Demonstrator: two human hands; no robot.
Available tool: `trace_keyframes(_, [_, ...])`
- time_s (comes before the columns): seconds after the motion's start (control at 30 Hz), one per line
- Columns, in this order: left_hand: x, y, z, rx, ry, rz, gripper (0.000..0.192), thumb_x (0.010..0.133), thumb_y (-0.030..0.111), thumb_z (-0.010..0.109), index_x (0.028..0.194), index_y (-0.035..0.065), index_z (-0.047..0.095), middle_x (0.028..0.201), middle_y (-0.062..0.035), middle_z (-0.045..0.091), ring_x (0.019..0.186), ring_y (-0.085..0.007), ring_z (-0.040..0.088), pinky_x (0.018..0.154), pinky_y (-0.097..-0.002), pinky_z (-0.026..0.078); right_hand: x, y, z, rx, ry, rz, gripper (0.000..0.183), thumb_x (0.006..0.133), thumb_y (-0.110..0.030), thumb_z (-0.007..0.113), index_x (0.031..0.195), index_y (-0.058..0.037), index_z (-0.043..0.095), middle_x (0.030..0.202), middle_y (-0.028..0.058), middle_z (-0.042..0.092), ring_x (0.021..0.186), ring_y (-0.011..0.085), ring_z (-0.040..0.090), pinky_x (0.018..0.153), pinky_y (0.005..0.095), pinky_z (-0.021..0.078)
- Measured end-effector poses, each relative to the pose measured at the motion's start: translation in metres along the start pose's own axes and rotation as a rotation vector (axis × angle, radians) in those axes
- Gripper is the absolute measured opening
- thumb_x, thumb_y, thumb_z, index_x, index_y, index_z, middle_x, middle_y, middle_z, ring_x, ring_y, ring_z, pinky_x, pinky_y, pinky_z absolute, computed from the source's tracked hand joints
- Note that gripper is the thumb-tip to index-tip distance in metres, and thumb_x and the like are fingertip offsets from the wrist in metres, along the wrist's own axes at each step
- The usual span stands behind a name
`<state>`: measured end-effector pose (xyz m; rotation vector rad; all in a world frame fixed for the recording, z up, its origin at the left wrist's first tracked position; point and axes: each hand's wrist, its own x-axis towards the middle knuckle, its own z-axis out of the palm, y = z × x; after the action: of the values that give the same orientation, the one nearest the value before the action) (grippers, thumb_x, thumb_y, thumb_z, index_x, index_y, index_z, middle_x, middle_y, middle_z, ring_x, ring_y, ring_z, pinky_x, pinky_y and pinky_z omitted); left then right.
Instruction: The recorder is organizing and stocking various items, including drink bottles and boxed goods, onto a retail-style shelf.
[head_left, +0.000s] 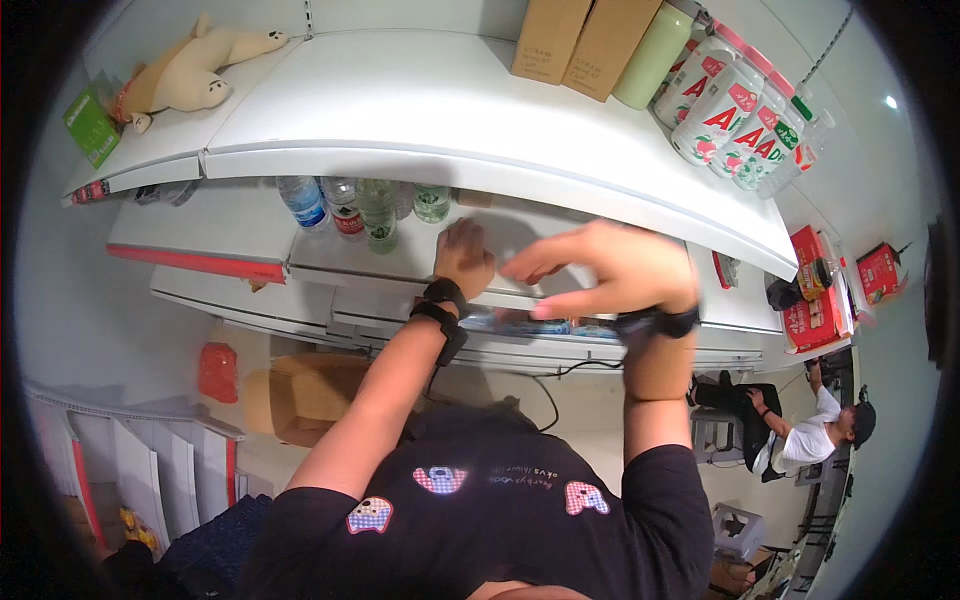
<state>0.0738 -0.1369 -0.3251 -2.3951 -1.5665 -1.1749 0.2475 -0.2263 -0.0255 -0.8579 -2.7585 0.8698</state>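
My left hand (465, 257) is over the second shelf (322, 259), just right of the drink bottles. Its fingers point toward the back and are bunched; whether anything is under them is hidden. A clear bottle with a green label (432, 202) stands nearest to it. Left of that are a green-tinted bottle (377, 217), a red-labelled bottle (346, 210) and a blue-labelled bottle (304, 202). Blurred by motion, my right hand (600, 262) hangs in front of the same shelf. Its thumb and fingers are apart, with nothing between them.
The white top shelf (450, 105) overhangs the bottles. It carries plush toys (187, 75), cardboard boxes (551, 37), a green tumbler (652, 56) and several drink bottles (724, 112). Below are an open cardboard box (319, 397) and a black cable (555, 397). A seated person (802, 431) is at right.
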Motion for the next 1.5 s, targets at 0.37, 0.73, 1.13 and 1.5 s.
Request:
trace_keyframes(0.37, [0.004,-0.001,0.0,0.088,-0.006,-0.021,0.033,0.079,0.016,0.057,0.107,-0.002,0.059,0.125,-0.0207,0.058,0.123,-0.0352,0.051,0.106,-0.0474,0.036,0.089,-0.014,-0.187,-0.824,1.019,-0.03,0.052,0.086,-0.026,0.072,0.127,0.0038,0.056,0.114,0.0199,0.067,0.104,0.0334,0.065,0.087,0.0419,0.0531])
trace_keyframes(0.73, [0.001,0.004,-0.001,0.044,-0.043,-0.026,0.038,0.081,0.017,0.057,0.113,-0.0034,0.06,0.127,-0.0226,0.058,0.125,-0.0356,0.051,0.107,-0.0479,0.037,0.093,-0.047,-0.175,-1.096,0.801,0.349,0.069,0.071,-0.038,0.085,0.126,-0.0039,0.061,0.122,0.0196,0.058,0.117,0.0371,0.052,0.103,0.0452,0.0443])
trace_keyframes(1.13, [-0.002,0.0,0.001,0.074,-0.02,-0.034,0.039,0.081,0.017,0.058,0.114,-0.0035,0.058,0.129,-0.0225,0.056,0.125,-0.0353,0.05,0.107,-0.0473,0.036,0.042,-0.036,-0.111,-0.59,0.925,-0.147,0.056,0.076,-0.019,0.085,0.123,-0.0029,0.059,0.11,0.0143,0.069,0.102,0.0242,0.066,0.089,0.0356,0.0544])
trace_keyframes(1.5, [0.004,0.008,0.002,0.075,-0.011,-0.04,0.039,0.078,0.021,0.06,0.109,-0.0021,0.06,0.124,-0.0195,0.058,0.124,-0.0325,0.05,0.107,-0.0443,0.035,-0.14,-0.034,-0.05,-0.3,0.911,-0.85,0.077,0.075,-0.045,0.082,0.125,0.0009,0.046,0.104,0.0223,0.066,0.09,0.0287,0.069,0.075,0.0384,0.059])
